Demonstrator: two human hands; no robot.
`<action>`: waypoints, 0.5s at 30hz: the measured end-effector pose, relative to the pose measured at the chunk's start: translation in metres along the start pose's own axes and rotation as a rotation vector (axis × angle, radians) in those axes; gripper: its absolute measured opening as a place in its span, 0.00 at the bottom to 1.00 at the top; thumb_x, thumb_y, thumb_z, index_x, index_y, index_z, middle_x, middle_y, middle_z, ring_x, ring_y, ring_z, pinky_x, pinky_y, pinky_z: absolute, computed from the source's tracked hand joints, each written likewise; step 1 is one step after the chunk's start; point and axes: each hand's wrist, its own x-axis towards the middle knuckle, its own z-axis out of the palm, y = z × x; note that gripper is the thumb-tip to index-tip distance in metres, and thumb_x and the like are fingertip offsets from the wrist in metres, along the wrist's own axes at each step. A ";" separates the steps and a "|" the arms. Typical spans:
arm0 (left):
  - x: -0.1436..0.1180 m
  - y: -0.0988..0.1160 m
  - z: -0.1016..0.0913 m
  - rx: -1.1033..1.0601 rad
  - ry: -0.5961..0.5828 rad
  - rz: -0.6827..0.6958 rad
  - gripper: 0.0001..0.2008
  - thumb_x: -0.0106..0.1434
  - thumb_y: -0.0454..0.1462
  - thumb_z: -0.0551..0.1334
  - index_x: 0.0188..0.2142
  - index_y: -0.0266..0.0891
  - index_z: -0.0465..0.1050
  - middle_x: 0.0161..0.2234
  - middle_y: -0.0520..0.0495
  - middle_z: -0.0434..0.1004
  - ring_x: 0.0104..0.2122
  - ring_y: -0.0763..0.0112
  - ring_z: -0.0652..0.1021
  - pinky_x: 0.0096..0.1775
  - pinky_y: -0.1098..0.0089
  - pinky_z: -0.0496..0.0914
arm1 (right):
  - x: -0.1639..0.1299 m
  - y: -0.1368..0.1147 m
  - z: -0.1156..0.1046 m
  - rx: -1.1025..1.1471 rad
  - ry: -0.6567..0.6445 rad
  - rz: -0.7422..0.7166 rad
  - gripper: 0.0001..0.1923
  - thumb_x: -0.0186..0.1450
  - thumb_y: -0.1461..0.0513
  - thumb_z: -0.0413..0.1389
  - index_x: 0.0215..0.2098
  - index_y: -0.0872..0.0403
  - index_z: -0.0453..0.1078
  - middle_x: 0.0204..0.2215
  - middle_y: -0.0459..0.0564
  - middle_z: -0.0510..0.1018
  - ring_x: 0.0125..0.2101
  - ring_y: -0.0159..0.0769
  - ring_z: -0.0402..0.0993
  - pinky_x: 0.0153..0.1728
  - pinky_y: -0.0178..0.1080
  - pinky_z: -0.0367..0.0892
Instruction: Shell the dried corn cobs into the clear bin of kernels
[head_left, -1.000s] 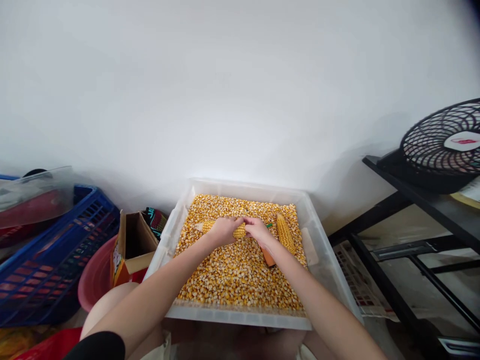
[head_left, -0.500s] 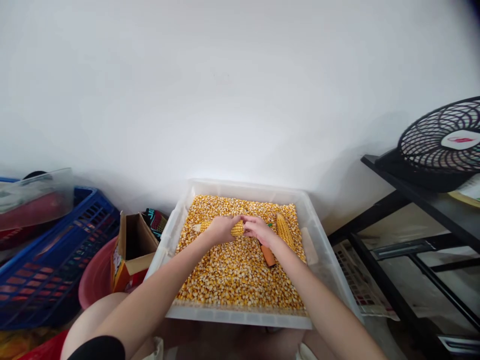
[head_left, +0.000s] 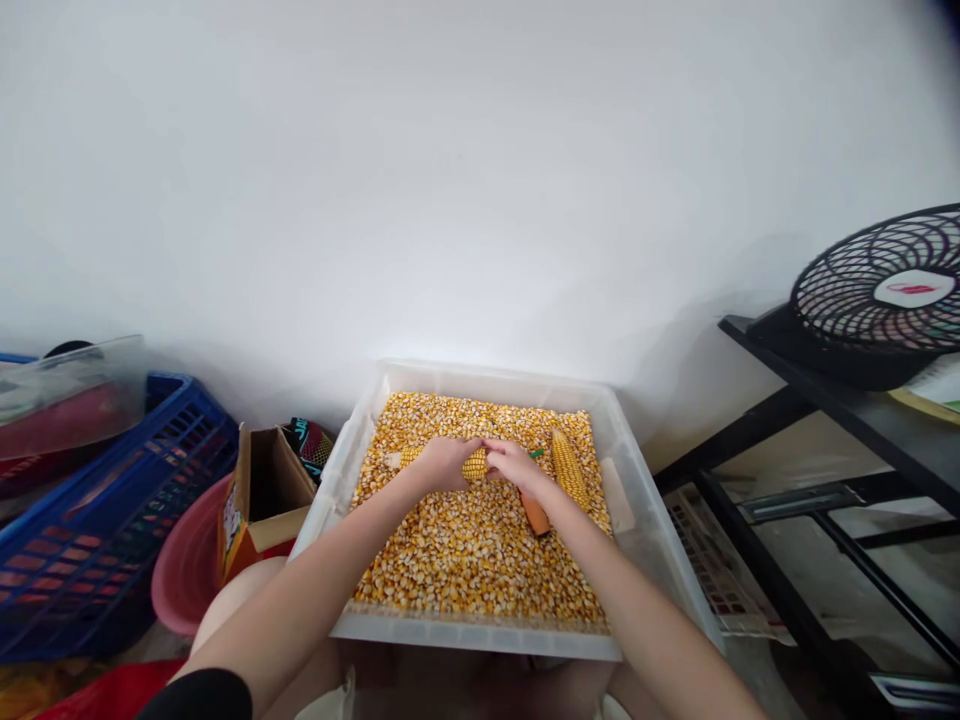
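Cob [head_left: 474, 463]: long axis left–right over the bin [head_left: 360, 415]. Left hand [head_left: 442, 464] grips its middle; right hand [head_left: 510, 462] pinches its right end.

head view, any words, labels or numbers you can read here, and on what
None can be read.
Fan: red mark on the white hub, too blurred.
Cardboard box: print on the side flap, too small.
Dark bag behind the box: bright lettering, too blurred.
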 end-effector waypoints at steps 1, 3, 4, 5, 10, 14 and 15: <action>0.000 0.000 0.000 -0.001 0.003 -0.001 0.28 0.48 0.41 0.60 0.49 0.41 0.58 0.37 0.43 0.74 0.37 0.58 0.75 0.35 0.65 0.67 | -0.002 -0.003 -0.002 0.033 -0.028 0.023 0.21 0.48 0.67 0.50 0.40 0.51 0.72 0.22 0.42 0.69 0.24 0.27 0.64 0.30 0.32 0.65; 0.000 -0.001 0.000 -0.006 0.009 0.005 0.28 0.48 0.41 0.60 0.49 0.41 0.58 0.37 0.43 0.74 0.36 0.58 0.75 0.34 0.65 0.68 | -0.005 -0.007 -0.005 0.057 -0.085 0.031 0.21 0.49 0.67 0.51 0.41 0.50 0.71 0.25 0.42 0.69 0.28 0.27 0.66 0.32 0.33 0.67; 0.000 -0.002 -0.001 -0.009 0.012 0.012 0.28 0.48 0.42 0.60 0.49 0.41 0.58 0.37 0.43 0.74 0.36 0.57 0.75 0.34 0.65 0.68 | -0.006 -0.008 -0.006 0.063 -0.101 0.026 0.21 0.50 0.66 0.51 0.42 0.50 0.71 0.26 0.43 0.70 0.29 0.28 0.66 0.33 0.33 0.67; 0.000 -0.002 -0.001 -0.012 0.013 0.017 0.29 0.47 0.42 0.60 0.50 0.41 0.58 0.37 0.42 0.75 0.36 0.57 0.75 0.34 0.65 0.68 | -0.007 -0.009 -0.007 0.065 -0.115 0.018 0.22 0.50 0.66 0.52 0.43 0.50 0.70 0.28 0.43 0.71 0.30 0.28 0.67 0.33 0.34 0.68; 0.000 -0.007 -0.002 -0.040 -0.004 0.012 0.30 0.47 0.43 0.61 0.51 0.42 0.58 0.38 0.43 0.74 0.38 0.56 0.75 0.35 0.65 0.67 | -0.006 -0.008 -0.010 0.099 -0.164 0.017 0.26 0.51 0.66 0.55 0.49 0.51 0.66 0.36 0.46 0.73 0.35 0.31 0.70 0.36 0.37 0.70; 0.000 -0.011 -0.003 -0.073 0.007 0.034 0.31 0.46 0.43 0.61 0.51 0.43 0.59 0.39 0.44 0.75 0.37 0.56 0.75 0.35 0.64 0.68 | -0.007 -0.008 -0.007 0.130 -0.156 0.008 0.28 0.51 0.64 0.56 0.51 0.52 0.64 0.36 0.47 0.74 0.35 0.32 0.71 0.36 0.38 0.70; 0.000 -0.012 -0.003 -0.077 0.003 0.033 0.31 0.46 0.43 0.61 0.51 0.43 0.59 0.39 0.44 0.75 0.37 0.56 0.75 0.35 0.64 0.68 | -0.007 -0.008 -0.006 0.125 -0.157 0.005 0.28 0.51 0.64 0.56 0.51 0.52 0.64 0.36 0.47 0.74 0.34 0.32 0.71 0.35 0.38 0.70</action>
